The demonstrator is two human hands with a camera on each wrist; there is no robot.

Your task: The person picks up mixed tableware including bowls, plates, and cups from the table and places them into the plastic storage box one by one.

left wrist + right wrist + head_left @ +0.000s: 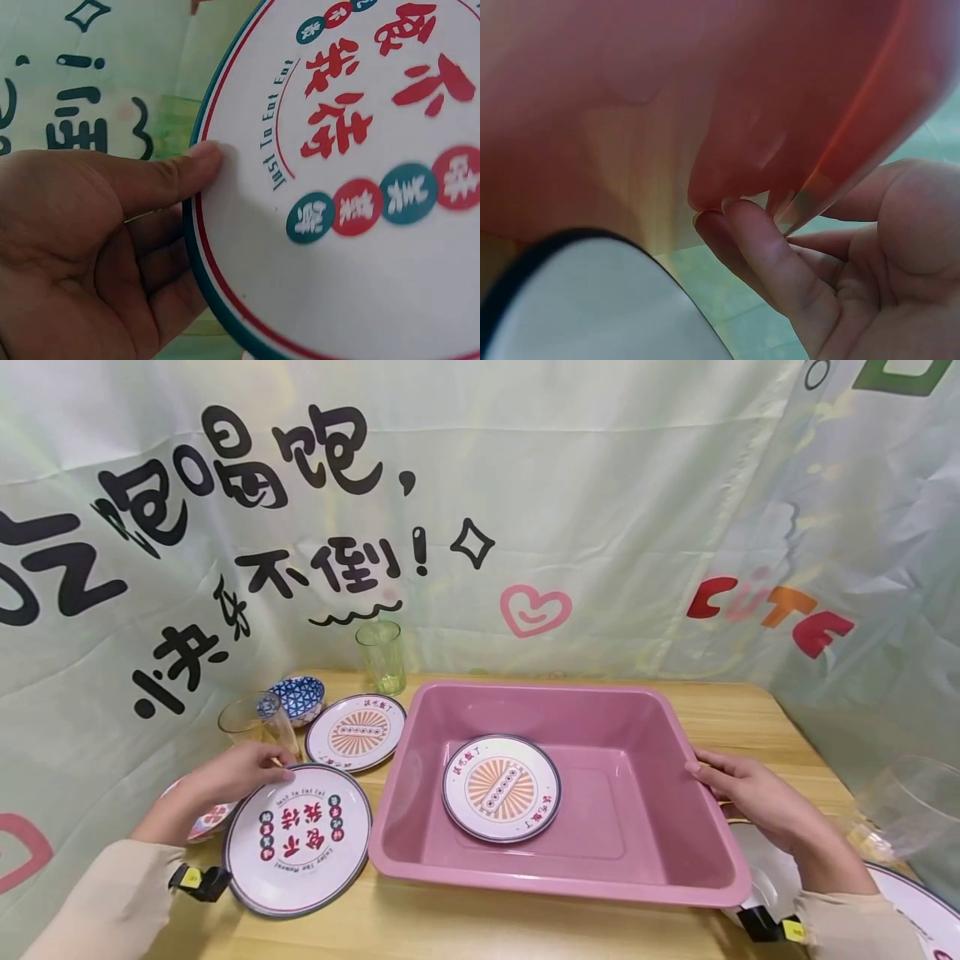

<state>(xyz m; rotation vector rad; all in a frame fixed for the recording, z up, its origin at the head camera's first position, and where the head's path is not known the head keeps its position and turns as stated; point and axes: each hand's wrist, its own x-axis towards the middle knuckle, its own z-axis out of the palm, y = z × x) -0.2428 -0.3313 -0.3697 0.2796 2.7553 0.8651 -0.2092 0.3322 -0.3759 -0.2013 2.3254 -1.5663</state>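
My left hand point(243, 770) pinches the edge of a large white plate point(298, 877) with red characters and a dark rim. In the left wrist view the thumb lies on the plate's face and the other fingers go behind it. On the right, my right hand point(761, 793) grips the right rim of a pink plastic basin point(555, 883), fingers curled beneath the lip in the right wrist view. Inside the basin, toward its left, lies a smaller white plate point(501, 788) with an orange sunburst.
Left of the basin are another sunburst plate point(356, 732), a blue patterned bowl point(303, 697), a green glass point(382, 660), an amber glass point(258, 718) and a partly hidden red-patterned dish point(210, 818). A clear glass point(911, 802) and more plates point(911, 902) stand at right.
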